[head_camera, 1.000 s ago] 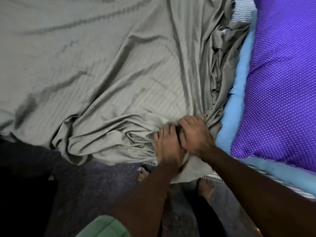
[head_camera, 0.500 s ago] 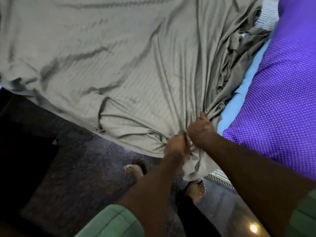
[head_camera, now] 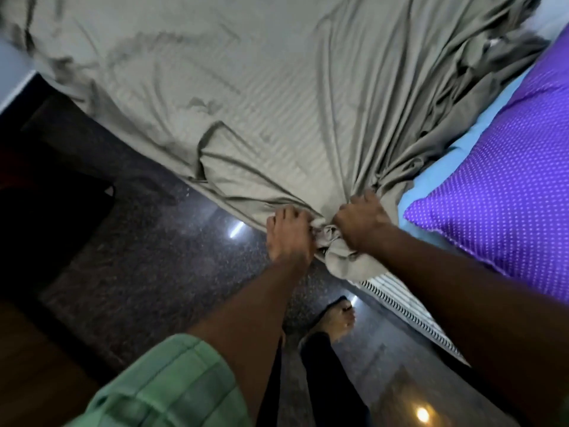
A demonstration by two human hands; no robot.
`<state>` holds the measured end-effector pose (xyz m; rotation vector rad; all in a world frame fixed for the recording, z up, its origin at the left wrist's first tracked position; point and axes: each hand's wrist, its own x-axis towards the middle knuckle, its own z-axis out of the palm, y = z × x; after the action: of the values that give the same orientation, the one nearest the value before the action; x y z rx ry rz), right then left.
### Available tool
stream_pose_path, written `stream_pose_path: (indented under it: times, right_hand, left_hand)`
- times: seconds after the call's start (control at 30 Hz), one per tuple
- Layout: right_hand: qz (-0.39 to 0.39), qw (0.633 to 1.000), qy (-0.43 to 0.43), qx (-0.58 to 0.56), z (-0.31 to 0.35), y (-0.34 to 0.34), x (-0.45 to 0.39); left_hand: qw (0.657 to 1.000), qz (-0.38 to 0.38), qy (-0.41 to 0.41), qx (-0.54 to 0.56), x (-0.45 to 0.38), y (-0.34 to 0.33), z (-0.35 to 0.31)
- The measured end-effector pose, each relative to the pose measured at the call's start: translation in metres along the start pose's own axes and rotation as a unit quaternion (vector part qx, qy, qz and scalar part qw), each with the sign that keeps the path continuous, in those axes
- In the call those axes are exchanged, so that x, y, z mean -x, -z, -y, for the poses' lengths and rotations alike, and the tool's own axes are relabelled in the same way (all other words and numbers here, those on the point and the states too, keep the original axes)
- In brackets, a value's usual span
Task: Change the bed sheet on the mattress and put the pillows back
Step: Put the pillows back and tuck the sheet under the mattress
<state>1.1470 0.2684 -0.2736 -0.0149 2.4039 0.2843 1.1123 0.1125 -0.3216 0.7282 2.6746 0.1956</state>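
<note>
A grey-green striped bed sheet [head_camera: 246,87] lies spread and wrinkled over the mattress, bunched at its near edge. My left hand [head_camera: 289,235] grips the bunched sheet edge from the left. Close beside it, my right hand [head_camera: 360,223] grips the same gathered corner, and a lump of fabric hangs between and below the two hands. A purple dotted pillow [head_camera: 508,186] lies on the right on a light blue cover [head_camera: 431,171]. The striped mattress edge [head_camera: 400,303] shows below my right hand.
A dark speckled floor [head_camera: 154,257] runs beside the bed, with light reflections on it. My bare foot [head_camera: 337,322] stands near the mattress edge. A dark object [head_camera: 46,211] sits at the left, and a brown surface [head_camera: 37,365] fills the lower left corner.
Both hands have kept their grip on the gathered sheet corner and pulled it outward past the mattress edge; the sheet has stretched flatter and more floor shows on the left.
</note>
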Motion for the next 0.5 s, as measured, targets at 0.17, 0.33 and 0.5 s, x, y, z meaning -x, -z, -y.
stream_pose_path:
  times: [0.17,0.33,0.5]
  right_hand:
    - [0.130,0.990,-0.041,0.027,0.009,0.023,-0.015]
    - [0.073,0.997,-0.031,-0.015,0.010,-0.004,0.008]
    - [-0.021,0.951,-0.101,-0.291,-0.003,-0.001,0.022]
  left_hand:
    - [0.996,0.066,-0.047,-0.047,0.001,0.009,-0.007]
    - [0.983,0.124,-0.068,-0.113,-0.002,0.022,-0.013]
    - [0.991,0.130,-0.013,-0.015,-0.014,0.055,-0.043]
